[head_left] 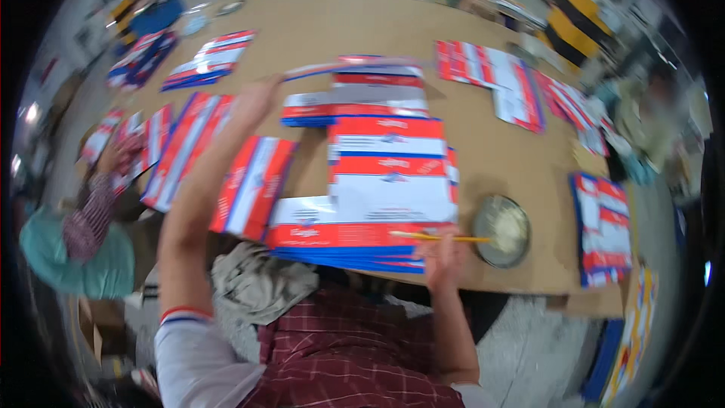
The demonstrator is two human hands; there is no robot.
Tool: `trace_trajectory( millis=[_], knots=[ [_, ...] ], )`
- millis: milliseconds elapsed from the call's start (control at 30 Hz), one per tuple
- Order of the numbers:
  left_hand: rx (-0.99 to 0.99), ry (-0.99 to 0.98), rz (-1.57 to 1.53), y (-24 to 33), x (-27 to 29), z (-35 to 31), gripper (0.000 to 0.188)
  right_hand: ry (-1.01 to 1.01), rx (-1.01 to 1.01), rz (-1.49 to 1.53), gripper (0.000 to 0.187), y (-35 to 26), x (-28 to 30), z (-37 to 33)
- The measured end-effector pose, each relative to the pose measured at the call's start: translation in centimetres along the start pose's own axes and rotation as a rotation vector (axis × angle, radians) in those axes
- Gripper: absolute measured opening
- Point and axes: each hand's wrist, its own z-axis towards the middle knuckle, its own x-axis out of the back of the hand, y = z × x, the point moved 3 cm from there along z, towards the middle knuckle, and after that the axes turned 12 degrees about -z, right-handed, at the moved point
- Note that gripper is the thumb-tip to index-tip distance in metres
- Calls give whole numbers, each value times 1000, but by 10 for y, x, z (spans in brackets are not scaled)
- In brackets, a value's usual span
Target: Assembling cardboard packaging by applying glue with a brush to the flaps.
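Observation:
My left hand reaches far across the table, its fingers blurred and closed at the left end of a printed sheet seen nearly edge-on. In my right hand is a thin yellow stick with a pale end, lying across the near sheets. Beneath it spreads a fanned stack of red, white and blue printed sheets, blue edges toward me. Beyond lies another stack. Just right of my right hand stands a round dark bowl holding a whitish, paste-like substance.
Printed piles lie left, far left, far right and near right on the brown tabletop. One person works at the left, another at the right. Grey cloth hangs by the near edge.

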Motion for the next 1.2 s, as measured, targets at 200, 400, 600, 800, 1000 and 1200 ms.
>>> trace_trajectory(
  millis=[200,400,600,800,1000,1200],
  knots=[
    [-286,-138,120,89,42,-159,37,-316,359,113,9,-51,-63,-12],
    [-49,-561,-294,139,19,-214,35,-172,-203,119,19,50,-69,33],
    [159,-209,-394,121,-35,-179,32,62,-374,420,21,74,-55,38],
    [281,-192,-276,114,-53,-189,27,16,-446,479,21,93,-67,28],
    [99,-73,-469,117,-60,-178,37,81,-349,485,17,81,-55,35],
    [173,-98,-385,120,-59,-180,38,73,-387,359,17,70,-60,34]
  ],
)
